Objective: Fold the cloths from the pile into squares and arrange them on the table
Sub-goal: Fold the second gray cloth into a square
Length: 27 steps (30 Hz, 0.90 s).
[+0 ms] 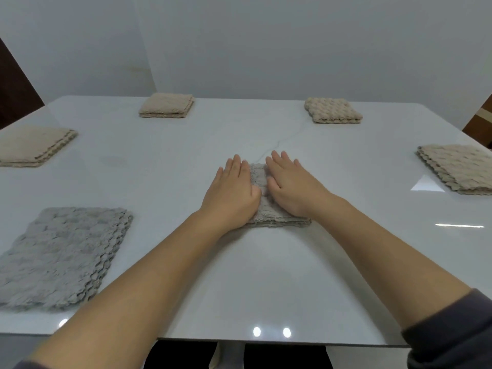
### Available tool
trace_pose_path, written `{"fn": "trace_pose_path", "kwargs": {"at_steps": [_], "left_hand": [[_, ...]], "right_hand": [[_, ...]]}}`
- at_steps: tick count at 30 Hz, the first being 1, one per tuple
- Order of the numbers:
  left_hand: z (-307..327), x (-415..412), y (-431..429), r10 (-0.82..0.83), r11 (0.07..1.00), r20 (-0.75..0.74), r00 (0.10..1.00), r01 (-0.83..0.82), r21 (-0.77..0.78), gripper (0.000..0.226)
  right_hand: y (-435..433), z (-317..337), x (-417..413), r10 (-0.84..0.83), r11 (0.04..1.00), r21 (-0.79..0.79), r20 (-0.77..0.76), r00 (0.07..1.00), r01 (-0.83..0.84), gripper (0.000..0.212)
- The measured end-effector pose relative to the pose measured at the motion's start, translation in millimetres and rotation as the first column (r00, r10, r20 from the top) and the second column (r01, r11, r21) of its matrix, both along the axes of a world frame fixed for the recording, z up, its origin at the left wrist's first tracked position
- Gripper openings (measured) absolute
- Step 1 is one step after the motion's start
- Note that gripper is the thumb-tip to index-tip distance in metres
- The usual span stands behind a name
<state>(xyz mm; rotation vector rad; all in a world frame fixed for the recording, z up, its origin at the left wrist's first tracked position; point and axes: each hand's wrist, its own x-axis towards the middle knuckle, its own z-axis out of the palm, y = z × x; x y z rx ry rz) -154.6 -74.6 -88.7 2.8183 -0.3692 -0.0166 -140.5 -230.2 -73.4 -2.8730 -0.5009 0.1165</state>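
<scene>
Grey folded cloth mostly hidden under left hand and right hand; only centre strip and near edge show. Beige cloth at left and beige cloth at right cut by frame edges. Grey pile clipped at left edge.

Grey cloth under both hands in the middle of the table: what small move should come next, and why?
Probably lift both hands off. The left hand and right hand lie flat on the small grey cloth, which already looks folded into a compact layered square. Four beige squares sit around the table, while the larger grey cloth at near left seems the next to fold.
</scene>
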Motion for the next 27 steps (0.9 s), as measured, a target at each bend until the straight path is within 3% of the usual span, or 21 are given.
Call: {"fn": "trace_pose_path", "kwargs": {"at_steps": [10, 18, 27], "left_hand": [[-17, -3, -3, -0.033, 0.996, 0.057, 0.998, 0.028, 0.080, 0.059], [-12, 5, -4, -0.026, 0.992, -0.064, 0.998, 0.034, 0.122, 0.059], [-20, -2, -4, -0.021, 0.995, 0.061, 0.998, 0.015, 0.095, 0.059]], "right_hand": [[4, -28, -8, -0.003, 0.998, -0.064, 0.048, 0.999, 0.006, 0.060], [3, -25, -2, 0.002, 0.995, -0.100, 0.002, 1.000, -0.001, 0.058], [3, -30, -7, -0.010, 0.998, -0.058, 0.047, 0.999, 0.013, 0.059]]}}
